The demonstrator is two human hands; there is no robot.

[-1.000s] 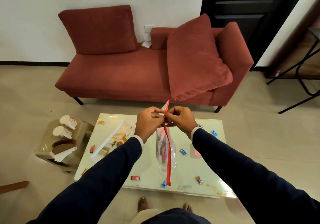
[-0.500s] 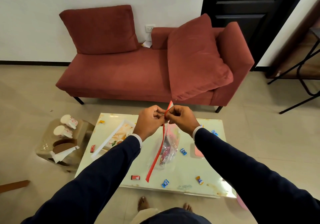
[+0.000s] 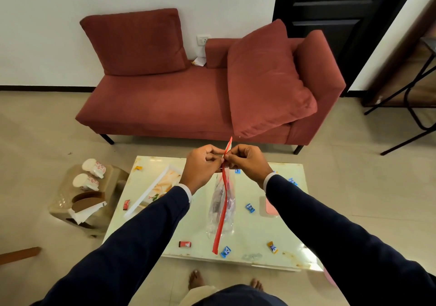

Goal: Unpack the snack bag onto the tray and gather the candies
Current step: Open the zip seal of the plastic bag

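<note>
Grip, left hand (image 3: 203, 166) and right hand (image 3: 245, 161): both raised above the surface, knuckles facing each other, fingers curled, each pinching one side of the red zip strip at the top of the snack bag (image 3: 221, 207). The two grips meet at the strip; no gap visible between the lips there.

Change: half a second ago the bag swung out to the left, its red edge slanting; it now hangs near plumb again, red edge running straight down, lower corner close over the near part of the surface. The hands sit at much the same height as before. Judgement: the seal looks not yet parted, so unpacking has not begun; contents remain inside.

Bag contents: reddish wrappers, blurred through clear film; count cannot be told.

Tray (image 3: 154, 191): white rim, floral base, on the left part of the surface (image 3: 247, 232), partly behind the left sleeve.

Candies, loose on the surface: blue candy (image 3: 225, 251) near the front edge, brown candy (image 3: 185, 244), orange-blue candy (image 3: 272, 247), another blue candy (image 3: 250, 207), red candy (image 3: 126, 204) beside the tray. None gathered.

Surroundings: pink card (image 3: 271, 206) right of the bag; side stool (image 3: 87, 197) with two cups; red sofa (image 3: 207, 86) behind.

Obstruction: nothing lies between bag and tray; the left forearm crosses above the tray.
</note>
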